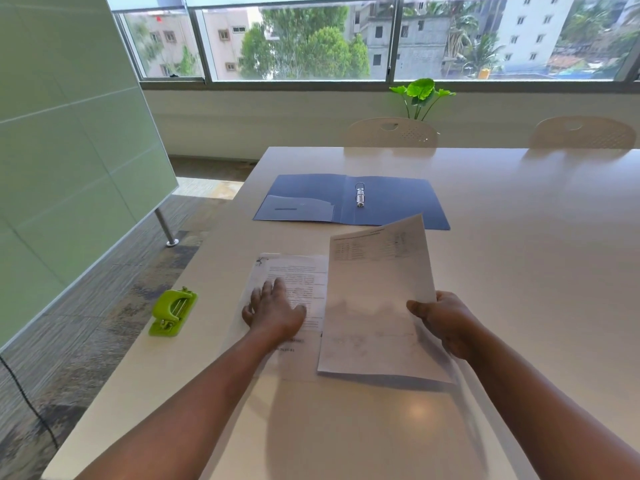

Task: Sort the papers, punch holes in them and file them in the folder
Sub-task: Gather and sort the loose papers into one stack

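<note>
Head view looked down on a white table (pixel 485 237). The left hand (pixel 273 311) lay flat, fingers straight and spread, pressing on a printed sheet (pixel 294 271) that rested on the table in front of the person. The right hand (pixel 446 322) pinched the right edge of a second sheet (pixel 377 289), thumb on its upper face and the other fingers hidden behind it. That sheet was lifted and tilted, its near edge at or close to the table, its left edge overlapping the flat sheet; a table of print showed near its top. Beyond both sheets a blue folder (pixel 391 202) lay open on the table, its metal ring clip (pixel 360 195) in the middle and a pocket on its left flap. A green punch (pixel 173 311) sat near the table's left edge, well to the left of the flat sheet. Two chairs (pixel 391 133) stood at the far side, with a plant (pixel 420 95) behind them under the window.
</note>
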Available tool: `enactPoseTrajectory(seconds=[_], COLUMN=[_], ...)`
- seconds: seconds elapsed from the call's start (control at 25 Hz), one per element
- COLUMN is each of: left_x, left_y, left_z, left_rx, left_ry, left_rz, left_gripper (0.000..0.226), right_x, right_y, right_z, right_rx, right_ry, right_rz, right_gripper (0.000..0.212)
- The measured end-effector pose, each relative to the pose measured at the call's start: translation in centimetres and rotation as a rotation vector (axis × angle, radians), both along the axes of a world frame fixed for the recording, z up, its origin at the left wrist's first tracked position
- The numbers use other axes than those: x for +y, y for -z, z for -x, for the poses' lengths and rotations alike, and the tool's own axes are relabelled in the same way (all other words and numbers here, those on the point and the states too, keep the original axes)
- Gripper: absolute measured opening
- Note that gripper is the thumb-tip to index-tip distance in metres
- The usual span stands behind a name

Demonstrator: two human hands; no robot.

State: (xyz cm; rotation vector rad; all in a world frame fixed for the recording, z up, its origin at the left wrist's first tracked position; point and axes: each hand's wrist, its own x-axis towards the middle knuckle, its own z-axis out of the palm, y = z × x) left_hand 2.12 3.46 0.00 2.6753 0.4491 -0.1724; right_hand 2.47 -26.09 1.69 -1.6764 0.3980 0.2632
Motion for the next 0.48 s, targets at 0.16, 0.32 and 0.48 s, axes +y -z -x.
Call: enactPoseTrajectory(seconds=[0.16, 0.32, 0.48], left_x=[0.9, 3.2, 4.2], left_y=[-1.3, -1.9, -2.0], left_z=[-0.6, -1.3, -2.0], left_rx=[-0.075, 0.067, 0.083], left_ry=[-0.038, -0.153, -0.077], left_rz=[-0.064, -0.126, -0.115], left_gripper=[0.086, 0.099, 0.110], right_x=[0.1, 0.2, 0.1], right_y=[0.2, 0.1, 0.2], right_z=[-0.2, -0.6, -0.5], right_rx=[0.006, 0.036, 0.018], right_ry=[0.004, 0.009, 0.045], right_rz=[0.037, 0.043, 0.021], right_gripper=[0.008, 0.007, 0.004])
